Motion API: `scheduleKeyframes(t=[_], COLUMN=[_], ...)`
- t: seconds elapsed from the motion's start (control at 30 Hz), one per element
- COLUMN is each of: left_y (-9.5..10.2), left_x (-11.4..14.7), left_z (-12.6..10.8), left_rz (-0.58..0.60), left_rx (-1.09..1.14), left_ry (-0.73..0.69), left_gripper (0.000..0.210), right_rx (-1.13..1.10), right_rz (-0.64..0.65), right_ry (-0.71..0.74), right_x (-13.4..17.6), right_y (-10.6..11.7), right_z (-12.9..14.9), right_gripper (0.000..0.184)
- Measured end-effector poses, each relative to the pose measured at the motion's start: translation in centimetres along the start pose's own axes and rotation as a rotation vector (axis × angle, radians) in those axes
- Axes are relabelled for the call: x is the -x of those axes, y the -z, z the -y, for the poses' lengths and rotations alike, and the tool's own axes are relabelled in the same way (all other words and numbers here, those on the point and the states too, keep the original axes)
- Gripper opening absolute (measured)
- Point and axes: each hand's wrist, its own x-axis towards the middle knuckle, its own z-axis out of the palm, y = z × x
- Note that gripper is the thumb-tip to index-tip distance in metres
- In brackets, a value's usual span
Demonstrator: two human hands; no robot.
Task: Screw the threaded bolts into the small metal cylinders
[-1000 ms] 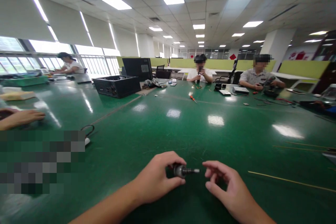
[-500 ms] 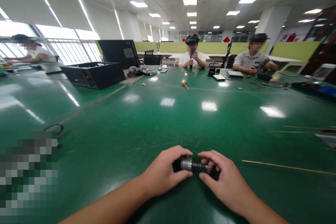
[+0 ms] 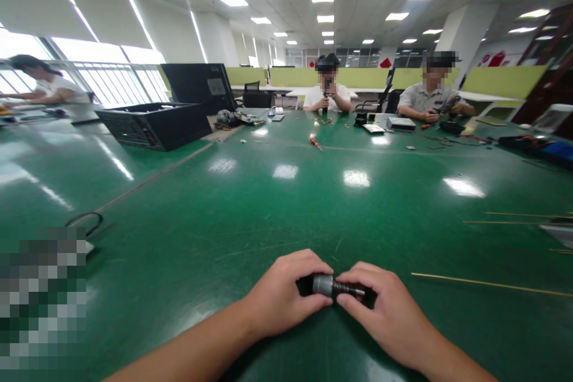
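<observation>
A grey metal cylinder with a thin dark shaft lies crosswise between my two hands, low over the near part of the green table. The shaft points right and ends in a bright tip; ridges like a spring or thread run along it. My left hand is closed around the wide cylinder, thumb below and fingers above. On the shaft, close to where it meets the cylinder, the thumb and fingers of my right hand close in a pinch. The cylinder's left end is hidden inside my left hand.
Thin yellow rods lie at right. Farther off are an orange screwdriver, a black open case and a white box. Two people sit across the table; another person works at far left. A blurred-out object is at near left.
My right hand's fingers have moved left and closed on the shaft beside the cylinder; before, they were spread around its tip. My left hand and the part shifted slightly right.
</observation>
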Motion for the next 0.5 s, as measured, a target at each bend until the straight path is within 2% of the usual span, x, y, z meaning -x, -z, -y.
scheduleKeyframes(t=[0.5], left_y=[-0.08], left_x=[0.15], left_z=[-0.11], left_rz=[-0.002], left_rx=[-0.025], left_ry=[0.014], left_gripper=[0.025], right_rx=[0.029], right_rz=[-0.012], right_ry=[0.018], right_x=[0.26], right_y=[0.26], right_z=[0.18], right_gripper=[0.011])
